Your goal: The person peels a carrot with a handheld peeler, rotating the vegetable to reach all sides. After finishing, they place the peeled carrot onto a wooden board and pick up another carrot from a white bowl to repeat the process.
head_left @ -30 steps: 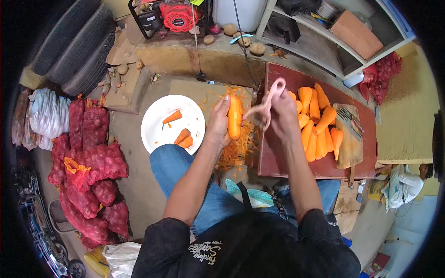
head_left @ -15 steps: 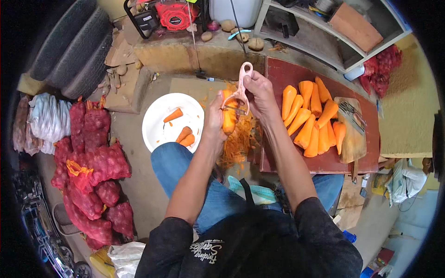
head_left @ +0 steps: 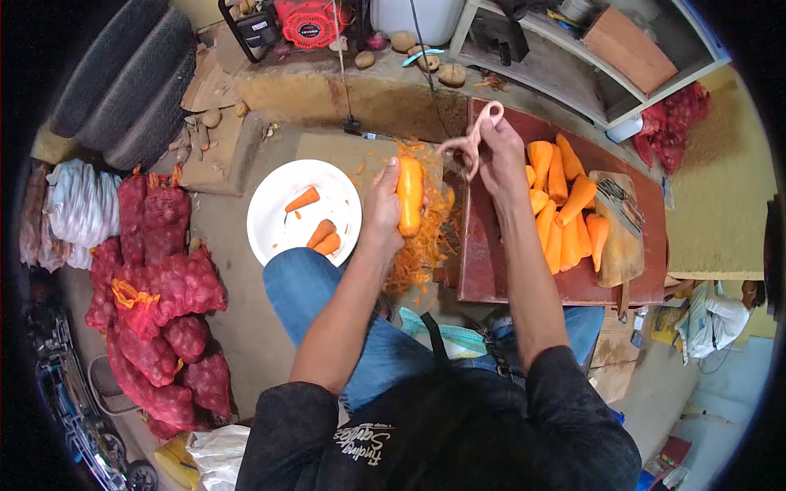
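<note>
My left hand point(head_left: 383, 204) is closed around a bright orange carrot point(head_left: 410, 196), held roughly upright above a heap of peelings point(head_left: 426, 254). In my right hand point(head_left: 501, 155) is a pale pink peeler point(head_left: 472, 146), its head now apart from the carrot. Several peeled carrots point(head_left: 559, 184) lie on the dark red table point(head_left: 487, 270) to the right, partly hidden by my right forearm. A white basin point(head_left: 262, 209) on the left contains a few unpeeled carrots point(head_left: 303, 199).
A wooden board point(head_left: 626, 254) with a knife point(head_left: 618, 204) lies at the table's right. Red mesh sacks point(head_left: 164, 286) fill the left floor. Tires point(head_left: 123, 82), a red machine point(head_left: 307, 24) and a metal shelf point(head_left: 540, 49) stand at the back.
My right hand has moved right, taking the peeler away from the carrot. The carrot stays in my left hand, now more fully exposed. The view has shifted slightly.
</note>
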### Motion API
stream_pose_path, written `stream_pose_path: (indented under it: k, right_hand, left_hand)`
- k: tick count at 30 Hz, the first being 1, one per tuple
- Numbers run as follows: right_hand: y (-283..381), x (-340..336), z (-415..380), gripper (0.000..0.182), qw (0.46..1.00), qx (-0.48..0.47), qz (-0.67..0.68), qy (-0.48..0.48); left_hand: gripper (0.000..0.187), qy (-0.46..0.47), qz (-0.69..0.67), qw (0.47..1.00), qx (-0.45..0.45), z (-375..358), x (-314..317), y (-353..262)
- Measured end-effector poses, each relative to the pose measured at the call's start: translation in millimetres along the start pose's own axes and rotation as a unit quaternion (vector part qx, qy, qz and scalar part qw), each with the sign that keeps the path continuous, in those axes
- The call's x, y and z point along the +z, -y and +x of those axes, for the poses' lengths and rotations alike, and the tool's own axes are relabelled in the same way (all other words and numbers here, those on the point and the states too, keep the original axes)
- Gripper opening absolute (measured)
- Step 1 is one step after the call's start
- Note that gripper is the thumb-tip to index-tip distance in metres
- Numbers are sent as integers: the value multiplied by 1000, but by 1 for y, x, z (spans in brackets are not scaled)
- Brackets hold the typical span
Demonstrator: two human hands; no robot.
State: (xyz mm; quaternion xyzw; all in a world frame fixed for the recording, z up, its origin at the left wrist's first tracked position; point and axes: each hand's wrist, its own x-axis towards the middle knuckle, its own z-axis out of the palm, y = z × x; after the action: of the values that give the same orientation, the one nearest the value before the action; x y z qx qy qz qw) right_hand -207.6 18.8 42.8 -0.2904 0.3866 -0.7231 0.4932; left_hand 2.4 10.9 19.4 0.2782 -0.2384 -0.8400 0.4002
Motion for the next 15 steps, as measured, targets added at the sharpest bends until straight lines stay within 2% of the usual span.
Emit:
stream_pose_path:
  k: [2,3,5,8,12,15]
  right_hand:
    - [4,18,-38,16,1000,14,-24,7]
    - [-3,18,-56,23,999,30,-14,42]
    - [-12,35,-83,28,998,34,-16,51]
    - [-24,30,-84,31,991,80,29,99]
    - [-21,45,-64,28,984,96,94,116]
    - [-23,25,-36,25,986,71,111,100]
  left_hand:
    - [42,-33,18,999,10,6,-3,-1]
    - [42,-41,-4,999,2,7,-1,-1]
    - [42,-52,-44,998,-18,6,6,0]
    - [43,-19,-14,1000,-12,4,9,5]
    - [43,28,-14,999,-37,7,-5,5]
    - [44,55,-1,997,-58,7,-8,0]
